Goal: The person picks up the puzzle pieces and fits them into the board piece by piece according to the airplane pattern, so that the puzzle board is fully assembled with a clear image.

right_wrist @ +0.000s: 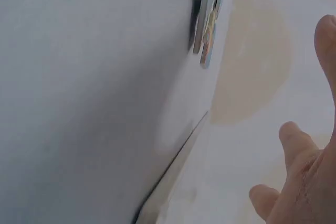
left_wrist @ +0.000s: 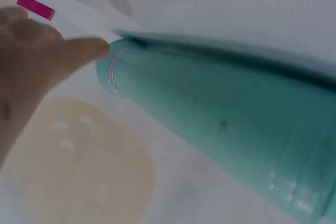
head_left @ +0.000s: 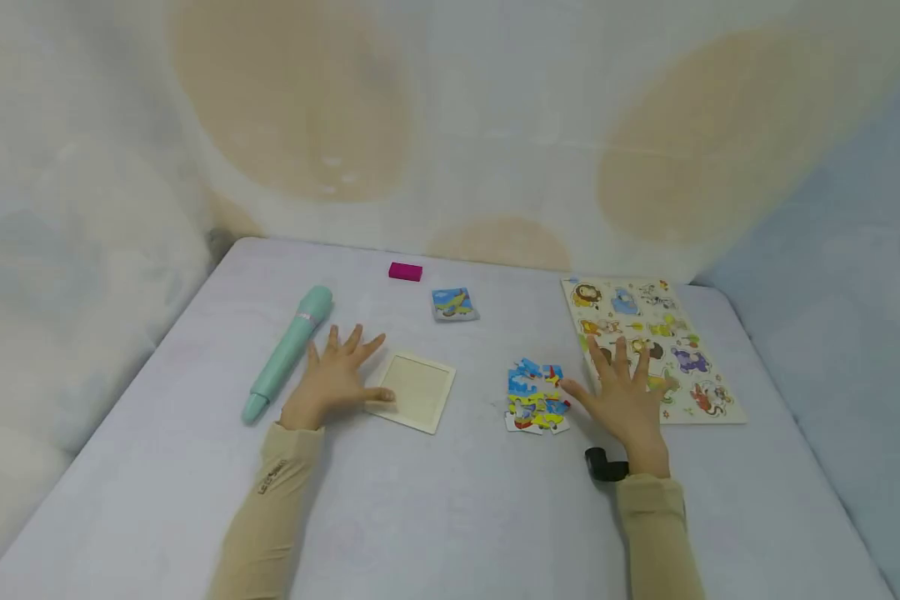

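Pieces of a flat blue-and-yellow picture jigsaw point(head_left: 538, 398) lie overlapping right of centre in the head view, on a white cloth-covered tabletop point(head_left: 457, 517). Just right of them, the right hand point(head_left: 624, 407) has its grip spread wide, fingers over a cream rectangular board point(head_left: 682, 408) printed with cartoon animals. Left of centre, the left hand point(head_left: 332, 382) has its grip likewise fanned, thumb over a square cream tray point(head_left: 414, 392); contact I cannot tell. Beside it slants a mint-green tapered tube point(head_left: 285, 357); a magenta oblong block point(head_left: 405, 272) sits upper centre.
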Demonstrator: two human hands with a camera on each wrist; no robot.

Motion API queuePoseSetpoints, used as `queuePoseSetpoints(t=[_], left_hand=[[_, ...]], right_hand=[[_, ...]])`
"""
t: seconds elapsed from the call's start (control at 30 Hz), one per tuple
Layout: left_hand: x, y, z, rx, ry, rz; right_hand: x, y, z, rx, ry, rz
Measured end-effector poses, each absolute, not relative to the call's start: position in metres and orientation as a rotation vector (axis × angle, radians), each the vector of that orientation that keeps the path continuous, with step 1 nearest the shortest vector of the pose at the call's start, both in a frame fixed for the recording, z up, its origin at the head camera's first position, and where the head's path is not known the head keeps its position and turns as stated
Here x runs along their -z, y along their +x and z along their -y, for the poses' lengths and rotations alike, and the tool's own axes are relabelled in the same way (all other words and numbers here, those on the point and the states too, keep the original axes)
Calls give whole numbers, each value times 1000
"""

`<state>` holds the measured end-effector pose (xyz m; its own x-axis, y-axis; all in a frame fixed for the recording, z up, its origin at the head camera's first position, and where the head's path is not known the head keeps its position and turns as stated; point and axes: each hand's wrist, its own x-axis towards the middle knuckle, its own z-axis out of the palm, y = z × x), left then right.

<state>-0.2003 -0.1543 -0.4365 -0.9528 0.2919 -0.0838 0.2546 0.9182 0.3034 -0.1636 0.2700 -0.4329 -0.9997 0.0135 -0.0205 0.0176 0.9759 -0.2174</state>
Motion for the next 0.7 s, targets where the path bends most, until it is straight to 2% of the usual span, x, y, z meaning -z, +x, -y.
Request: queuePoseSetpoints(t=[0.13,0.37,0.7], left_hand=[[442,-200,157,-532,471,-2745],[447,-199,164,-510,458,-2737],[454,-197,128,-482,496,-2737]], right_hand=[[435,-171,-262,379,-22,-3087],[438,-181,-242,468,-131,-3099],[431,-191,-213,539,-354,-3040]])
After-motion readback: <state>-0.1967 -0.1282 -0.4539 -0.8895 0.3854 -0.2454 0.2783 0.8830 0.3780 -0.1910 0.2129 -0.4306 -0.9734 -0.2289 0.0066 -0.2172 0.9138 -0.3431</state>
